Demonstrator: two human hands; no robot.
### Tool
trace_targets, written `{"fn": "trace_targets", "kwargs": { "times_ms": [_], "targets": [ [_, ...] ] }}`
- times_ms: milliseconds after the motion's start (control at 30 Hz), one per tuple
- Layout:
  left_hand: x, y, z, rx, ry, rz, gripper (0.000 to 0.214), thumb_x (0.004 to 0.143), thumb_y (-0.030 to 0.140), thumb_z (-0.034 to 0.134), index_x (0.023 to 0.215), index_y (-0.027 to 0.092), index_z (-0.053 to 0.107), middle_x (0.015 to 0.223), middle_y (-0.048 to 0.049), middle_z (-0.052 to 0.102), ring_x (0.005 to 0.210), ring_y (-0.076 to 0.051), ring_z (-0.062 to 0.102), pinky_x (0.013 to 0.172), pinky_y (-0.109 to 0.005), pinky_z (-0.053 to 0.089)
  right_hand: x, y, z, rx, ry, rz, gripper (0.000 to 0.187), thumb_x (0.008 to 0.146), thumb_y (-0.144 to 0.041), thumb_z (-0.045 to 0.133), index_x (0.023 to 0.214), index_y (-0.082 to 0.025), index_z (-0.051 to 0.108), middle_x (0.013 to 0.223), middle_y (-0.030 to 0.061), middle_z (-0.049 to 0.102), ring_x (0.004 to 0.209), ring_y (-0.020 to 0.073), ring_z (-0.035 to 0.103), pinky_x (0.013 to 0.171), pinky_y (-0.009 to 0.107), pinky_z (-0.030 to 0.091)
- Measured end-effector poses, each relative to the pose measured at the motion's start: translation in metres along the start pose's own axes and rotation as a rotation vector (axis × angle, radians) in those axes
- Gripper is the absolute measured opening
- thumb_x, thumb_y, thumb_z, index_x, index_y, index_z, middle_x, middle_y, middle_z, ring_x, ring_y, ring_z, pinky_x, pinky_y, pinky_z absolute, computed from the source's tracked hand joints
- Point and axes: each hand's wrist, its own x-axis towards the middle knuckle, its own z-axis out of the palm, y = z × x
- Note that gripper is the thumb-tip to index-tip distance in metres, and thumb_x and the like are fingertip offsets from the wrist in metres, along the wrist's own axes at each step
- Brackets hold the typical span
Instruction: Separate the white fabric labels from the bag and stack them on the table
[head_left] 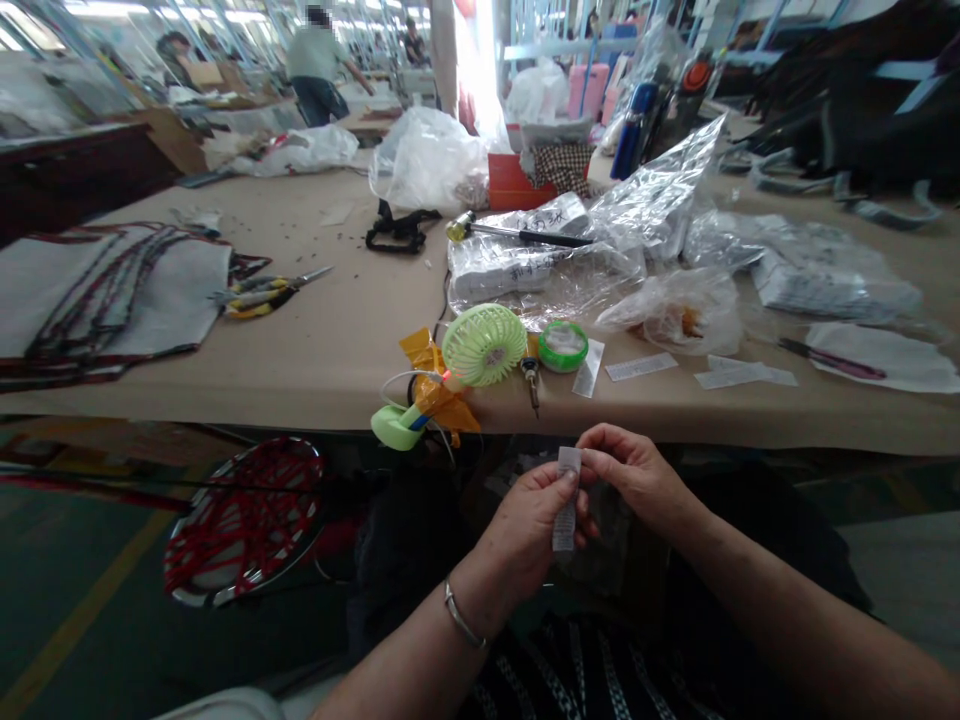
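Over my lap, just off the table's front edge, my left hand grips a narrow white printed label strip between thumb and fingers. The strip stands nearly upright, with small print along it. My right hand meets it at the upper end, thumb and forefinger pinched at its right edge. Above the hands, more white label strips lie flat near the table edge. A green round container with white stuff inside sits beside them, and left of it is a small screwdriver-like tool.
A light-green fan is fixed with orange tape at the table edge. Plastic-wrapped white bundles lie behind it. Yellow-handled pliers and stacked fabric pieces are at left. A red-strapped stool stands below. Another person is far back.
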Motion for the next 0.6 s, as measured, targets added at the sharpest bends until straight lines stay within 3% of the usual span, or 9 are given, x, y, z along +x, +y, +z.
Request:
{"fn": "trace_targets", "kwargs": {
  "times_ms": [133,233,433,600],
  "targets": [
    [-0.002,0.002,0.001,0.054,0.047,0.021,0.026,0.081,0.037,0.052,0.069,0.014,0.051,0.054,0.0024,0.05,0.044,-0.008,0.049,0.044,-0.018,0.035,0.007,-0.001,0.008,0.15,-0.065,0.096,0.018,0.079,-0.036,0.056,0.077,-0.019,0.05,0.048,-0.0049,0.057,0.036,0.012,0.053,0.038,0.023,0.043],
    [-0.003,0.006,-0.001,0.14,0.074,0.051,0.027,0.082,0.038,0.049,0.067,0.014,0.052,0.054,0.0019,0.052,0.046,-0.008,0.047,0.048,-0.02,0.036,0.012,-0.001,0.011,0.103,-0.026,0.05,0.017,0.077,-0.034,0.058,0.074,-0.018,0.052,0.051,-0.0045,0.057,0.039,0.0106,0.052,0.04,0.022,0.043],
    [0.003,0.016,-0.015,0.497,0.244,0.303,0.018,0.078,0.03,0.055,0.073,0.014,0.062,0.066,0.0012,0.058,0.062,-0.01,0.049,0.059,-0.02,0.038,0.028,-0.006,0.014,-0.059,0.044,-0.05,0.016,0.073,-0.031,0.059,0.069,-0.017,0.055,0.056,-0.0044,0.054,0.05,0.0087,0.049,0.05,0.021,0.041],
    [0.008,0.029,-0.02,0.664,0.37,0.479,0.018,0.08,0.028,0.052,0.081,0.016,0.065,0.073,-0.0002,0.062,0.069,-0.012,0.054,0.064,-0.021,0.041,0.039,-0.005,0.017,-0.169,0.087,-0.134,0.013,0.072,-0.029,0.058,0.07,-0.016,0.057,0.06,-0.0042,0.051,0.055,0.0082,0.044,0.053,0.02,0.037]
  ]
}}
